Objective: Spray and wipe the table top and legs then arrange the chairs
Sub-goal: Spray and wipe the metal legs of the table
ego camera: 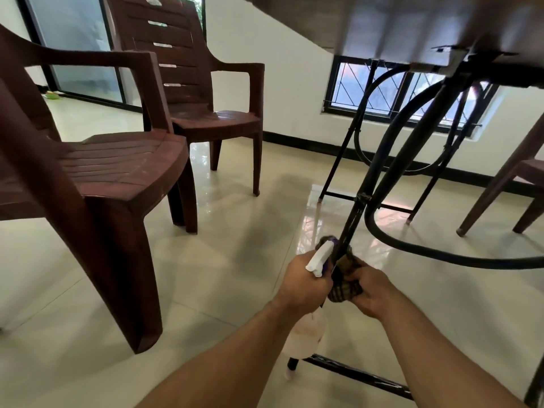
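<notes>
- Low view from under a table (pixel 412 28); grey underside of its top fills the upper rt corner.
- Left hand (pixel 303 285), centre frame: fingers curled round the neck of a clear plastic spray bottle w/ white trigger head and purple collar (pixel 319 257). Bottle body hangs below the hand, pale pinkish liquid inside.
- Right hand (pixel 372 293), just beside the left: fingers closed on a brown checked cloth (pixel 344 282).
- Cloth is bunched round the lower part of a thin black metal table leg (pixel 351 222), touching it. Spray head sits right against the same leg.
- Black floor-level crossbar (pixel 353 372) runs from that leg's foot toward the rt.
- Curved black tube brace (pixel 441 257) sweeps between the legs.
- Two dark red-brown plastic armchairs at left: near chair (pixel 123 169) large in front, far chair (pixel 217 119) behind it, near a glass door (pixel 73 39).
- Part of a third brown chair (pixel 515 178) at rt edge.
- Glossy cream floor tiles (pixel 220 260); black-framed grilled window (pixel 382 92) on the white back wall.
</notes>
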Action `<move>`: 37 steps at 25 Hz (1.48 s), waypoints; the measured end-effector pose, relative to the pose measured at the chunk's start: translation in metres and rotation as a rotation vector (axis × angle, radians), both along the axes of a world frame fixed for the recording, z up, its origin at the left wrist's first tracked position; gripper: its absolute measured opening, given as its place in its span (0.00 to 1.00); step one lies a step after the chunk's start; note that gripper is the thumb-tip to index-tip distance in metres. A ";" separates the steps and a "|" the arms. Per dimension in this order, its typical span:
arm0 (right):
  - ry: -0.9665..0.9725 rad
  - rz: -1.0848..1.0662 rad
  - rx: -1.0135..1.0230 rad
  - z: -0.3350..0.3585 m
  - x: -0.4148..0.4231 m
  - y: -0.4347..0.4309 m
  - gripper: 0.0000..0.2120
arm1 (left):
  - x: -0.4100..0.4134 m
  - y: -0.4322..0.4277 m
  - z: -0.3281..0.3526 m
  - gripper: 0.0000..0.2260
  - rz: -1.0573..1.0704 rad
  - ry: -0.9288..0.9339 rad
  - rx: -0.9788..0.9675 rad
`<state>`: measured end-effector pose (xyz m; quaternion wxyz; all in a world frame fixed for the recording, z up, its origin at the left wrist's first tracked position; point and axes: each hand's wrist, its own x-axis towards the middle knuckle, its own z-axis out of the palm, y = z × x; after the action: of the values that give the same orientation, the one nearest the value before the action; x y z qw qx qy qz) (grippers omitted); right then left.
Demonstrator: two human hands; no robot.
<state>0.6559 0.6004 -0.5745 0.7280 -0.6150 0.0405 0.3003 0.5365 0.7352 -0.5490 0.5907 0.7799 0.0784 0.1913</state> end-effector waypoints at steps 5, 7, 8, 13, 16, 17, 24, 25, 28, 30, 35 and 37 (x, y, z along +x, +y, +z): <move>-0.010 -0.018 -0.099 -0.002 -0.006 -0.001 0.27 | -0.004 0.002 0.004 0.04 0.001 -0.010 0.015; -0.019 -0.064 -0.064 0.006 -0.005 -0.001 0.24 | -0.008 0.001 0.006 0.06 0.004 -0.028 0.017; -0.022 -0.090 -0.032 0.010 -0.006 0.000 0.24 | -0.009 0.001 0.005 0.07 0.009 -0.021 0.000; -0.017 -0.125 0.060 -0.003 -0.008 -0.002 0.30 | -0.020 0.007 -0.031 0.04 -0.007 0.268 0.038; -0.013 0.125 -0.165 -0.014 -0.021 -0.008 0.34 | -0.030 0.013 -0.051 0.04 -0.043 0.392 0.022; 0.026 0.099 -0.086 -0.012 -0.018 -0.010 0.34 | -0.030 0.015 -0.055 0.04 -0.050 0.424 0.013; 0.053 0.276 -0.273 -0.040 -0.033 -0.008 0.37 | -0.031 0.014 -0.072 0.06 -0.056 0.485 0.053; 0.066 0.300 -0.313 -0.046 -0.036 -0.009 0.38 | -0.031 0.013 -0.075 0.07 -0.050 0.500 0.062; 0.104 0.089 0.013 -0.043 -0.020 -0.006 0.35 | -0.036 0.018 -0.084 0.07 -0.049 0.565 0.049; 0.131 0.057 0.073 -0.046 -0.022 -0.003 0.34 | -0.038 0.021 -0.089 0.06 -0.064 0.617 0.051; 0.140 0.184 -0.114 -0.069 -0.042 0.000 0.35 | -0.051 0.028 -0.101 0.07 -0.066 0.676 0.072; 0.161 0.040 0.149 -0.067 -0.029 -0.002 0.34 | -0.054 0.030 -0.106 0.08 -0.060 0.700 0.063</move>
<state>0.6267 0.5986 -0.6416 0.7599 -0.5336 0.0642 0.3657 0.4828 0.7656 -0.6548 0.5090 0.8182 0.2469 -0.1027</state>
